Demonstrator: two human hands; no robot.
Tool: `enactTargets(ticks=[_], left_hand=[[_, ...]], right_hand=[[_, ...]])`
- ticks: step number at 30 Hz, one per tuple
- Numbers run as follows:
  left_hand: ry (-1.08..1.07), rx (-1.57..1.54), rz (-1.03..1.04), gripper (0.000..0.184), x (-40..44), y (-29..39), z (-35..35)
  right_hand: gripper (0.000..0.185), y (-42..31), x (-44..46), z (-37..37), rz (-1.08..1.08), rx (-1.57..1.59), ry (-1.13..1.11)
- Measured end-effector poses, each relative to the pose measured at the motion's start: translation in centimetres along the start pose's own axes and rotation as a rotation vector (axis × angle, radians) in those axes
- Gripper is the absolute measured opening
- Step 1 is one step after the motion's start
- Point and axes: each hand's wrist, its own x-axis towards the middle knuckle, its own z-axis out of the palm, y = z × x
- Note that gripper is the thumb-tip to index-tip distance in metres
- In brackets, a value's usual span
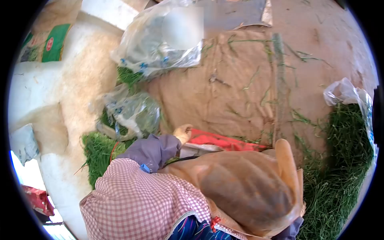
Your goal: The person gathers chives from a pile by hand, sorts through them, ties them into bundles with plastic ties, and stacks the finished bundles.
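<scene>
My left hand (183, 133) is a pale shape at the end of a purple-grey sleeve, its fingers curled at the end of a red strip of material (224, 140). Whether it grips that strip or something smaller I cannot make out. Beside the sleeve lies a bundle of green grass (98, 154) with an orange-red tie. Of my right hand (303, 209) only a sliver shows at the edge of the stained brown covering (244, 184) over my lap; its fingers are hidden. Cut grass (332, 196) is heaped near that side.
A brown cloth (244, 88) with scattered blades and a twig covers the floor ahead. Clear plastic bags (138, 112) with grass sit at the left. Another plastic bag (346, 93) tops the grass at the right. A green printed sack (56, 43) lies far left.
</scene>
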Motion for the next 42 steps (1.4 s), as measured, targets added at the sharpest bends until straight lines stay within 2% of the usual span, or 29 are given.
enactTargets(ticks=[1,3,6,9,11,14,17,18,19,21,23,24,26,27,28,31,32,34,36,37,39,41,42], left_hand=[[0.034,0.031,-0.094,0.029,-1.8,-2.0,-2.7],[0.076,0.222,-0.158,0.029,-3.5,-8.3,-6.6],[0.173,0.388,-0.303,0.031,-4.7,-9.7,-12.5],[0.561,0.678,-0.021,0.041,-4.9,-10.4,-16.5],[0.637,0.722,-0.159,0.056,-4.4,-7.9,-19.8],[0.835,0.741,-0.254,0.068,-4.2,-8.6,-23.3],[0.914,0.466,-0.617,0.08,-3.2,-13.6,-24.9],[0.806,0.421,-0.663,0.074,-2.8,-15.5,-25.0],[0.585,0.437,-0.627,0.069,-2.5,-16.8,-25.0],[0.08,0.636,-0.414,0.057,-1.7,-18.0,-25.3],[-0.234,0.844,-0.167,0.046,-1.3,-17.9,-25.5],[-0.168,0.792,-0.2,0.039,-0.2,-20.6,-25.1],[0.244,0.471,-0.265,0.026,2.4,-28.1,-25.0],[0.417,0.306,-0.21,0.021,3.2,-30.4,-25.2],[0.363,0.324,-0.205,0.024,3.2,-29.3,-26.0],[0.492,-0.555,-0.185,0.027,4.5,-25.6,-25.0],[0.54,-0.599,-0.324,0.032,5.7,-23.9,-24.4],[0.458,-0.132,-0.226,0.032,6.5,-16.7,-23.6],[0.399,-0.302,-0.153,0.026,8.0,-13.1,-24.7],[0.371,-0.706,-0.134,0.023,8.5,-12.4,-25.7],[0.174,-1.209,-0.089,0.02,9.4,-10.5,-28.9],[-0.124,-1.403,-0.077,0.015,7.1,-6.8,-33.4],[-0.062,-1.355,-0.097,0.015,5.7,-3.4,-33.7]], right_hand=[[0.051,-1.3,0.8,1.7,-0.024,0.014,-0.033],[0.05,-6.8,0.6,2.7,-0.033,0.008,-0.026],[0.05,-13.2,0.5,3.3,-0.051,0.015,-0.014],[0.049,-17.7,1.0,3.5,-0.066,0.02,-0.005],[0.049,-19.7,1.4,3.7,-0.066,0.016,0.002],[0.048,-21.5,2.1,3.2,-0.062,0.01,0.021],[0.047,-22.5,2.4,3.4,-0.058,0.026,0.037],[0.047,-22.5,2.3,3.4,-0.053,0.029,0.041],[0.047,-22.5,2.2,3.6,-0.048,0.034,0.045],[0.046,-22.6,2.3,3.8,-0.036,0.045,0.049],[0.046,-22.6,2.5,4.1,-0.029,0.057,0.057],[0.046,-22.5,2.6,3.9,-0.027,0.065,0.064],[0.045,-22.5,2.6,4.4,-0.014,0.086,0.072],[0.045,-22.4,2.5,4.7,-0.013,0.099,0.073],[0.045,-22.4,2.5,4.9,-0.008,0.109,0.075],[0.044,-22.0,2.7,5.2,-0.008,0.137,0.083],[0.044,-22.0,2.9,5.7,-0.006,0.141,0.078],[0.044,-22.0,3.0,6.2,-0.004,0.164,0.08],[0.043,-21.8,3.0,6.8,-0.006,0.184,0.077],[0.043,-21.6,3.0,7.0,-0.013,0.195,0.075],[0.043,-20.9,3.1,7.5,-0.019,0.209,0.072],[0.042,-19.5,2.8,7.9,-0.031,0.232,0.061],[0.042,-18.2,2.7,7.9,-0.041,0.241,0.054]])
